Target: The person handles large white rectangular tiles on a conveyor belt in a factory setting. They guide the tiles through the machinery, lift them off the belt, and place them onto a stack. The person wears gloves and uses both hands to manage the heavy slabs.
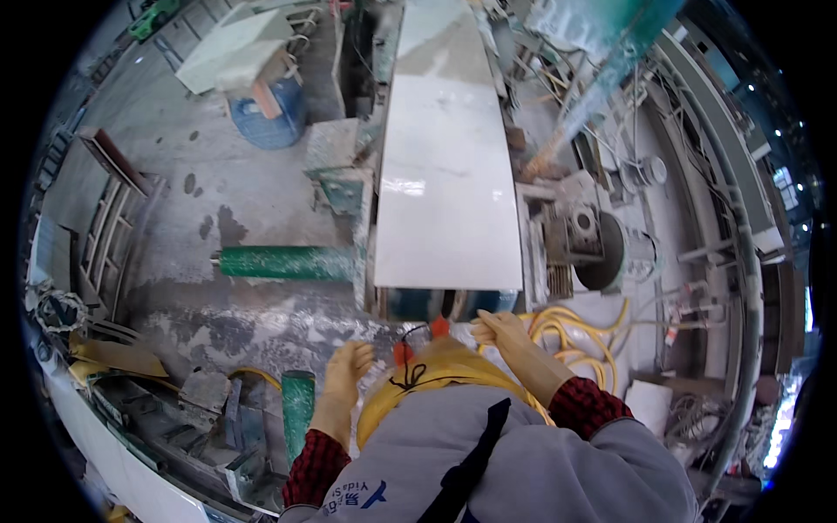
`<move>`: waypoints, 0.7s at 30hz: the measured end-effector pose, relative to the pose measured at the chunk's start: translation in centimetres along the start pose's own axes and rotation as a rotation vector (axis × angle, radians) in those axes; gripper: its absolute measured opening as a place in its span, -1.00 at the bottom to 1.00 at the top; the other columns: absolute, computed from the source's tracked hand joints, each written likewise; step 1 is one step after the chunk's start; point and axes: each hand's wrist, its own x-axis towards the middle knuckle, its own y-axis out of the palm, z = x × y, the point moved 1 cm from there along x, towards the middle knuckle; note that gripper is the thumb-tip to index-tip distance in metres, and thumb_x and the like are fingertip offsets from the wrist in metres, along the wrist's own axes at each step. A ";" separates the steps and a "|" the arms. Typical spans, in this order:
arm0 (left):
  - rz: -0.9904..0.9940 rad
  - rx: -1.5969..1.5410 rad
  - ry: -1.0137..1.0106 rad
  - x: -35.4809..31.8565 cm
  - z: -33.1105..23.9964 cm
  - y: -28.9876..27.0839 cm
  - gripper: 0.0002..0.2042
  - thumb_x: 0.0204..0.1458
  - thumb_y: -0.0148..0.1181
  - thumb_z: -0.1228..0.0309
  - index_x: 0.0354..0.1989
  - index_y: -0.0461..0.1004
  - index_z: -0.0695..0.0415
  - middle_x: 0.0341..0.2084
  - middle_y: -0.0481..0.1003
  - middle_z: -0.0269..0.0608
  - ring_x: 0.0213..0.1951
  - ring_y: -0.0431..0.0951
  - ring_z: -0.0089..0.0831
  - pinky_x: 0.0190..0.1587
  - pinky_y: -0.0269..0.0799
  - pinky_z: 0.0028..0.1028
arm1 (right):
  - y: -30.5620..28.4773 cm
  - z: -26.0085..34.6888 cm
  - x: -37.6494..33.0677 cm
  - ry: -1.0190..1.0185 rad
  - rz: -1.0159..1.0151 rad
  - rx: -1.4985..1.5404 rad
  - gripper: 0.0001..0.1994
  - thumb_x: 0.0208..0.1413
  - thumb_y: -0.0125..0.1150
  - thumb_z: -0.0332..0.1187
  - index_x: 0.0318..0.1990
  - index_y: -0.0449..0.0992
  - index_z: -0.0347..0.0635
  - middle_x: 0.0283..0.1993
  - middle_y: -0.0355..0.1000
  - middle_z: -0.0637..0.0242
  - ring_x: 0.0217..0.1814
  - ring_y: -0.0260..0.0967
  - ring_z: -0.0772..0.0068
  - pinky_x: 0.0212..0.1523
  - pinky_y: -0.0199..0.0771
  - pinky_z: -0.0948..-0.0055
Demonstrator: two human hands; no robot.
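Grey shirt [397, 436] nearest, blue lettering [375, 494] on front. Left hand [350, 357] and right hand [499, 329] apart, each grip narrow, curled; cannot tell whether anything inside. White slab [449, 192] straight ahead, near edge just beyond right hand. Green roller [288, 262] juts left over wet floor [218, 318]; yellow hose [560, 311] coiled at right.

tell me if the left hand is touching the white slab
Apart: the head view shows a plain gap between the left hand and the near edge of the slab.
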 end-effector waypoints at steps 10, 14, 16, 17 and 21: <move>-0.404 -0.008 0.241 -11.8 2.7 -11.7 -0.48 0.44 0.24 0.04 0.32 0.54 0.24 0.21 0.64 0.00 0.22 0.65 -0.25 0.31 0.56 -0.30 | 12.6 8.5 -3.9 -1.320 -0.109 -1.318 -0.47 0.10 0.38 -0.34 0.26 0.50 -0.26 0.23 0.51 -0.04 0.29 0.44 -0.24 0.33 0.49 -0.01; -0.654 -0.077 0.509 -19.8 5.9 -17.3 -0.45 0.50 0.17 0.04 0.40 0.47 0.28 0.30 0.60 0.02 0.34 0.60 -0.17 0.44 0.45 -0.25 | 10.0 6.7 -0.6 -1.275 -0.153 -1.482 -0.29 0.04 0.47 -0.30 0.39 0.39 -0.23 0.41 0.37 -0.10 0.51 0.26 -0.30 0.57 0.27 -0.07; -0.889 0.024 0.674 -25.5 9.7 -19.7 -0.44 0.52 0.13 0.03 0.44 0.44 0.23 0.35 0.56 0.02 0.41 0.53 -0.16 0.50 0.37 -0.20 | 7.9 6.4 -0.7 -1.264 -0.174 -1.500 -0.25 0.04 0.47 -0.29 0.42 0.37 -0.23 0.44 0.36 -0.12 0.55 0.23 -0.33 0.62 0.22 -0.07; -0.976 0.060 0.730 -29.3 9.8 -17.1 -0.45 0.53 0.16 0.06 0.45 0.44 0.27 0.31 0.57 -0.04 0.38 0.54 -0.25 0.49 0.33 -0.27 | 6.5 6.4 -1.0 -1.232 -0.203 -1.507 -0.24 0.04 0.47 -0.29 0.44 0.36 -0.24 0.46 0.35 -0.12 0.55 0.23 -0.33 0.63 0.21 -0.07; -1.425 0.477 0.462 -41.4 20.0 -26.1 -0.48 0.51 0.16 -0.05 0.15 0.61 0.27 0.04 0.61 -0.23 0.06 0.55 -0.39 0.20 0.42 -0.41 | 2.5 5.4 -2.2 -1.259 -0.366 -1.404 -0.21 0.04 0.46 -0.32 0.47 0.34 -0.26 0.47 0.34 -0.15 0.55 0.22 -0.34 0.63 0.20 -0.09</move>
